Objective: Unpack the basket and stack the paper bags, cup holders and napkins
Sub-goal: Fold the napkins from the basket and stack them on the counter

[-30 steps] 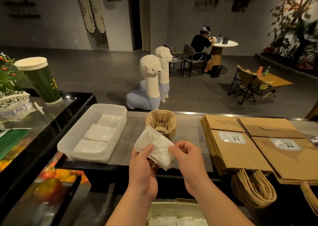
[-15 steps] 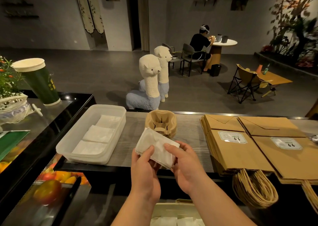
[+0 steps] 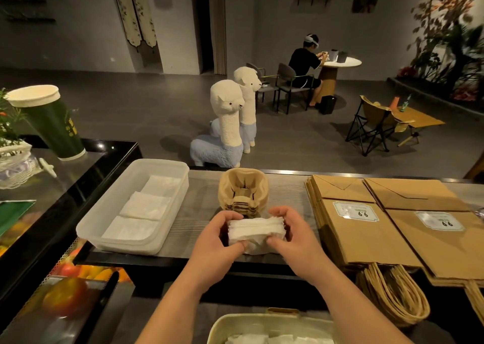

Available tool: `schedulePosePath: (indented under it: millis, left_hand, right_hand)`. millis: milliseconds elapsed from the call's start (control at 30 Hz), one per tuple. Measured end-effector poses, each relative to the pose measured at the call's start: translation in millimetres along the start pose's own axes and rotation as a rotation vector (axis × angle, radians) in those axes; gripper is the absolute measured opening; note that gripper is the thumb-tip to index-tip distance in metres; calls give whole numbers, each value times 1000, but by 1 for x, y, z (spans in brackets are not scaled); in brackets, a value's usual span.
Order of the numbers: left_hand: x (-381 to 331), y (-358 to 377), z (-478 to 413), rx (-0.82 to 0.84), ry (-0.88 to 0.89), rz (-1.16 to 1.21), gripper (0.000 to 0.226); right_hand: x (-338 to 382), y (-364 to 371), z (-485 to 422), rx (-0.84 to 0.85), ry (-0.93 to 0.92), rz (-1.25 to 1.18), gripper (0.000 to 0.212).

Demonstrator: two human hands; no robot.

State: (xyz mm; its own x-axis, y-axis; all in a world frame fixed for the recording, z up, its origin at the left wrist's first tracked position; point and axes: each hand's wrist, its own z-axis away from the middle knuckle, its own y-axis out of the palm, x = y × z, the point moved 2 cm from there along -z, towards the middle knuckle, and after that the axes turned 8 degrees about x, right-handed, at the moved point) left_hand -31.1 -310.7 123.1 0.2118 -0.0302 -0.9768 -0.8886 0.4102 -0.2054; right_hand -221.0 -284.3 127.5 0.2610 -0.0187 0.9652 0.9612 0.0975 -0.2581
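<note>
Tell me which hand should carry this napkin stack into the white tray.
Left. The left hand grips the napkin stack and lies nearer the white tray; the right hand, also gripping it, would probably have to reach across.

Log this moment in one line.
step: napkins | left hand: holds napkin stack | right hand: holds it too | place: before cup holders | tub: three napkin piles inside
</note>
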Motion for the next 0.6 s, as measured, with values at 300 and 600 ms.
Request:
schedulePosePath:
  millis: [300, 600]
  left_hand:
    - [5, 25, -12, -118, 66, 99, 70]
    - [4, 14, -10, -151, 147, 12, 63]
  right_hand:
    - [0, 13, -11, -35, -74, 17, 48]
    - [-3, 16, -13, -122, -49, -133, 38]
